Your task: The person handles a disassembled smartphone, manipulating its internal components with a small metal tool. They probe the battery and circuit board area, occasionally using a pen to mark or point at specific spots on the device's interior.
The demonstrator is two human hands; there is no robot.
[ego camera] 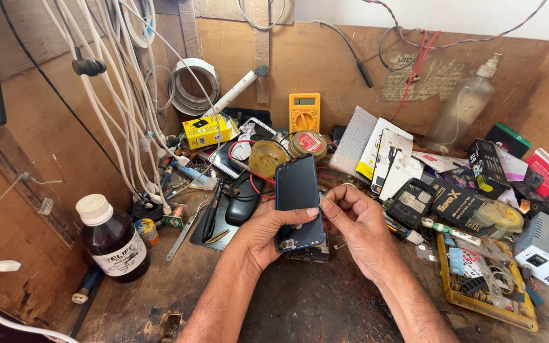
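Blue phone [297, 197] gripped in left hand [263, 236], right hand [357, 223] fingertips pinched at its edge.

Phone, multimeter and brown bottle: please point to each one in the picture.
Phone [297, 190]: head view, middle of its dark back.
Multimeter [304, 113]: head view, yellow body above the dial.
Brown bottle [114, 244]: head view, dark glass body.

A yellow multimeter [304, 112] stands behind a brown bottle [113, 241].

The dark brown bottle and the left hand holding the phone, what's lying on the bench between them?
In the head view, a metal tool lies between the brown bottle and the left hand.
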